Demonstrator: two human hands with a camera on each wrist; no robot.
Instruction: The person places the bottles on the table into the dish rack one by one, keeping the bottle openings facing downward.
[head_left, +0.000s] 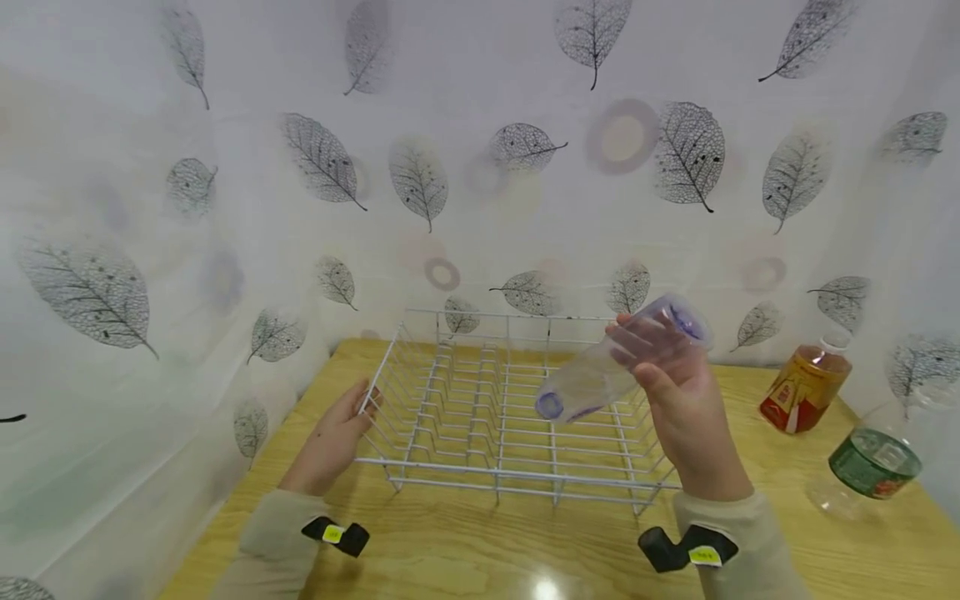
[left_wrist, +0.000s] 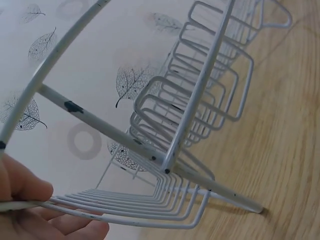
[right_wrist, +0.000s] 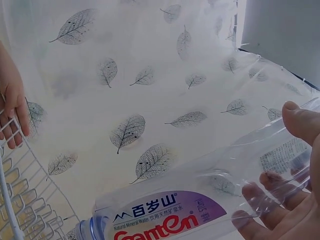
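A white wire dish rack (head_left: 525, 450) stands on the wooden table. My left hand (head_left: 337, 437) grips the rack's left side; in the left wrist view its thumb (left_wrist: 30, 185) lies over a wire with the fingers underneath. Above the rack's right half, my right hand (head_left: 678, 400) holds a clear plastic water bottle (head_left: 592, 379) by its base end. The bottle is tilted, with its neck down to the left. In the right wrist view the bottle's purple and white label (right_wrist: 165, 215) shows, and the fingers go round the lower body.
Right of the rack stand a bottle with a red and yellow label (head_left: 806, 387) and a clear bottle with a green label (head_left: 873, 462). A leaf-printed sheet (head_left: 480, 192) hangs behind and left of the wooden table (head_left: 450, 550).
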